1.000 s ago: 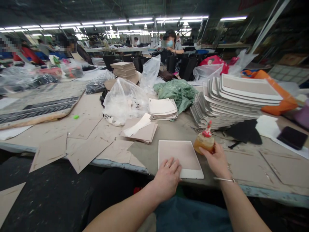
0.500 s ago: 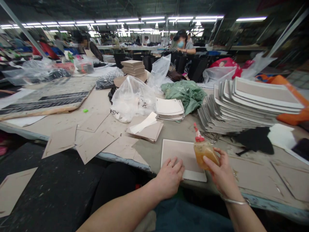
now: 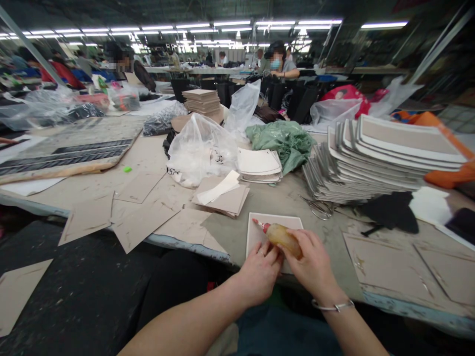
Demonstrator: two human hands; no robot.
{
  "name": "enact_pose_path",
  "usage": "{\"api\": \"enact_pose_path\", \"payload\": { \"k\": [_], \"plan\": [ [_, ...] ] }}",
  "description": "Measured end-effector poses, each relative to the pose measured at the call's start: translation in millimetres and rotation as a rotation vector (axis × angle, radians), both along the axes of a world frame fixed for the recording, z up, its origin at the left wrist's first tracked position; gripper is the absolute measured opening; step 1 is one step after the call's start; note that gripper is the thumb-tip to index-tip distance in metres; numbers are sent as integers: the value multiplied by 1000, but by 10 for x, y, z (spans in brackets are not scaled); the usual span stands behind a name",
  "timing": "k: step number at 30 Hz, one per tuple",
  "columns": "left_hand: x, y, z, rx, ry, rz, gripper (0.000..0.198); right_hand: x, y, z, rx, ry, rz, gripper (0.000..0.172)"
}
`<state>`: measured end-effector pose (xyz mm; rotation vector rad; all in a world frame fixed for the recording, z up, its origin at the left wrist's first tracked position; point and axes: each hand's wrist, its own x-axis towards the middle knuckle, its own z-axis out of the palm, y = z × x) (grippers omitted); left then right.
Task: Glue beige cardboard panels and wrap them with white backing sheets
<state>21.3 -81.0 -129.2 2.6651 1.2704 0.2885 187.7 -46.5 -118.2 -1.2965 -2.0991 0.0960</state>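
Observation:
My right hand grips a squeeze bottle of amber glue with a red nozzle. The bottle is tipped over, its tip pointing left above the far left part of a grey-beige board with white edges. Whether the tip touches the surface, I cannot tell. My left hand lies on the board's near part with fingers stretched out, close beside the bottle. Both hands hide much of the near half of the board.
Behind the board are a pile of cards with white strips, a stack of white-edged pieces and scissors. A tall stack of boards stands at right. Loose cards overhang the left edge. Co-workers sit beyond.
My right hand has brought the glue bottle left and tilted it from upright to lying over, nozzle over the board. My left hand has stayed on the board.

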Motion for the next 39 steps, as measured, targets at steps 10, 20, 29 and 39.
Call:
{"api": "enact_pose_path", "payload": {
  "k": [10, 20, 29, 39],
  "plan": [
    [-6, 9, -19, 7, -15, -6, 47, -66, 2, 28, -47, 3, 6, 28],
    [-4, -6, -46, -30, 15, 18, 47, 184, -121, 180, 57, -108, -97, 29],
    [-6, 0, -91, -42, 8, 25, 43, 523, -204, 251, 62, -210, -309, 24],
    [-9, -3, -77, -38, 13, 18, 43, 473, -224, 273, 47, -232, -344, 26]
  ]
}}
